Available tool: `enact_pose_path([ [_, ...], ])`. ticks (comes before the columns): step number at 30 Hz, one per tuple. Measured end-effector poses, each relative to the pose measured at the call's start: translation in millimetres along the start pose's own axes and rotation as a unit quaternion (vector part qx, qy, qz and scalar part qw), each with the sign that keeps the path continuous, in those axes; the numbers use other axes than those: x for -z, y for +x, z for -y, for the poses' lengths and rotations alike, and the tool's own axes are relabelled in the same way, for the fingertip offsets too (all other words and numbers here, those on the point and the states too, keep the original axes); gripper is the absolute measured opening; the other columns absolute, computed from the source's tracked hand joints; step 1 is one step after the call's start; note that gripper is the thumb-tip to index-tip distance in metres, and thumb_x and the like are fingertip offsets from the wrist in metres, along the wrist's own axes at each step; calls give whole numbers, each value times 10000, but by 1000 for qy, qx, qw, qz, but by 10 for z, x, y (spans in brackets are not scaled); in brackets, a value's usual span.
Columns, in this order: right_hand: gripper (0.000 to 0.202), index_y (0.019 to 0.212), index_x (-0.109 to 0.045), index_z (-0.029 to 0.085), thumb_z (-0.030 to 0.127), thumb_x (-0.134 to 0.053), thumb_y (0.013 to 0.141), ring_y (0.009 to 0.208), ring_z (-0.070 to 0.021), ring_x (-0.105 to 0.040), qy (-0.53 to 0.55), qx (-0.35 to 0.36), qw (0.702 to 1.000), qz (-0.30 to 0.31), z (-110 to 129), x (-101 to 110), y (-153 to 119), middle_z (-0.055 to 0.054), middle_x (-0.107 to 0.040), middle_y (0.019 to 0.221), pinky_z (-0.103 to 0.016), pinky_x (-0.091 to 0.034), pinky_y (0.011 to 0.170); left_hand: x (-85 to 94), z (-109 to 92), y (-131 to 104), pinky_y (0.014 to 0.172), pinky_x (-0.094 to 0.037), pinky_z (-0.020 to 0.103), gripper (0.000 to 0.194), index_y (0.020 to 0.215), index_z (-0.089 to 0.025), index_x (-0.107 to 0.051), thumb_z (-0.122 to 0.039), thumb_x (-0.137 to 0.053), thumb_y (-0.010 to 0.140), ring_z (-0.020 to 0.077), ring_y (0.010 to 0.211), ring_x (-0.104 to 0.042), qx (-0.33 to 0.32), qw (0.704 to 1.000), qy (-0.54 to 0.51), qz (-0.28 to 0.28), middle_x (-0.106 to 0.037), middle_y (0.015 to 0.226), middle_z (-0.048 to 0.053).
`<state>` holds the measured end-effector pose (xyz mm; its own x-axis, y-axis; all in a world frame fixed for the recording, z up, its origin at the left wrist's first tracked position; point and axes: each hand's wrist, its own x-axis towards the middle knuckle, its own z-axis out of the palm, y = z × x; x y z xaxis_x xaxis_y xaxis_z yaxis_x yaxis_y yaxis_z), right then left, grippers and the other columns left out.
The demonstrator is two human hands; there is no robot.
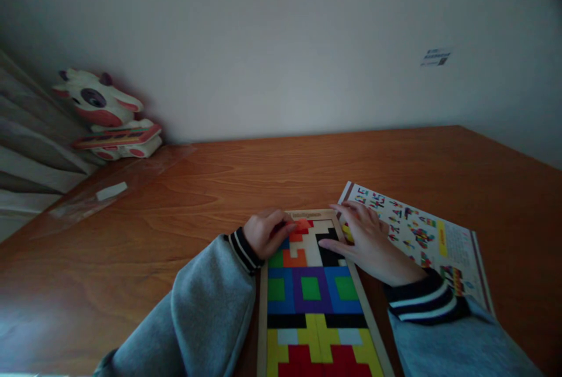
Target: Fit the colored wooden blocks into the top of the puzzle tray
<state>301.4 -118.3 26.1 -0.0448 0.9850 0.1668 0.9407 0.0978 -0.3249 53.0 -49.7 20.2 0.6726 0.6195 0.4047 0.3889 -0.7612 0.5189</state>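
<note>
A wooden tray puzzle [263, 330] lies in front of me, filled with coloured block pieces in a mostly mirrored pattern. My left hand [268, 234] is at its upper left, thumb and forefinger pinched on an orange-red piece [302, 225]; whether it is lifted cannot be seen. At the upper right, my right hand [366, 242] has its fingers apart, the thumb over a black piece [329, 256] and the fingertips by the tray's rim. Something yellow [347, 233] shows between thumb and fingers, partly hidden. White pieces [312, 248] sit between the hands.
A printed sheet with block figures [456, 248] lies right of the tray, partly under my right forearm. A cow-shaped toy keyboard [116, 131] stands at the back left by a curtain [30, 148]. A white strip [111, 191] lies on the wooden table [211, 189], which meets the wall.
</note>
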Motion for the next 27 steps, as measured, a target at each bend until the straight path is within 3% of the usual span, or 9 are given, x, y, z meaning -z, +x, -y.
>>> enact_pose_path([
  [9, 733, 1278, -513, 260, 732, -553, 719, 1181, -368, -456, 24, 65, 998, -8, 389, -140, 2, -146, -488, 1303, -550, -348, 941, 36, -49, 18, 652, -532, 224, 192, 967, -167, -593, -309, -465, 948, 133, 712, -661, 38, 999, -17, -11, -690, 839, 44],
  [14, 762, 1271, -512, 258, 747, -571, 690, 1194, -365, -446, 18, 46, 999, -5, 303, -169, 9, -139, -474, 1324, -549, -339, 949, 25, -39, 20, 659, -537, 234, 205, 968, -166, -602, -319, -468, 945, 144, 732, -666, 24, 999, -17, -14, -695, 841, 54],
  [19, 757, 1289, -498, 270, 663, -669, 665, 1220, -373, -423, 16, 25, 1000, -4, 168, -109, 22, -127, -465, 1332, -559, -329, 962, 24, -31, 12, 686, -542, 246, 216, 972, -161, -601, -323, -460, 950, 150, 755, -667, 25, 999, -19, -8, -695, 858, 65],
  [23, 586, 1158, -594, 262, 551, -739, 669, 1198, -343, -444, 56, 51, 997, -3, 189, -23, 32, -106, -496, 1279, -530, -333, 983, 20, -23, 12, 690, -540, 250, 226, 966, -152, -613, -328, -473, 944, 149, 744, -659, 22, 1000, -15, -16, -692, 844, 71],
  [27, 367, 941, -672, 273, 487, -784, 664, 1102, -285, -504, 112, 100, 988, 44, 285, 50, 27, -59, -564, 1128, -470, -377, 946, 15, -23, 29, 660, -523, 234, 212, 956, -146, -638, -312, -509, 925, 141, 714, -650, 21, 999, -10, -24, -694, 820, 65],
])
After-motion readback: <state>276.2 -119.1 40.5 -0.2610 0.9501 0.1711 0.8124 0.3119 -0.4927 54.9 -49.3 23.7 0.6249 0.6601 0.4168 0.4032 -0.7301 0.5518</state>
